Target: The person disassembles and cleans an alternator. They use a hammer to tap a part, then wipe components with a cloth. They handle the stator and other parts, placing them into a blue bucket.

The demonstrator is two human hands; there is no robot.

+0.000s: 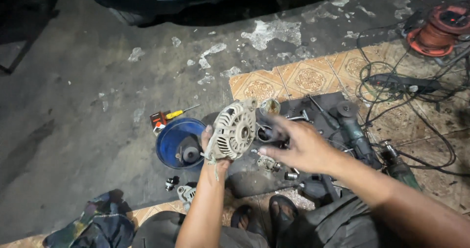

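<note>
Nearest the camera, the person's sandalled feet (264,216) rest on the floor between the two forearms. The left hand (211,147) is closed around the lower left edge of a pale, slotted alternator housing (235,129), holding it upright, so the housing stands at about one o'clock from the palm with its vented face toward the camera. The right hand (299,145) hangs just beside the housing at three o'clock, fingers (274,130) spread and blurred, gripping nothing. At nine o'clock from the housing sits a blue bowl (172,139) with a dark part inside, and a yellow-handled screwdriver (178,113) lies at its far rim. Beyond the right hand, at two o'clock, an angle grinder (353,130) lies on a dark mat (320,106). Farther out, tangled cables (391,84) lead toward an orange cord reel (437,30) at the far right.
</note>
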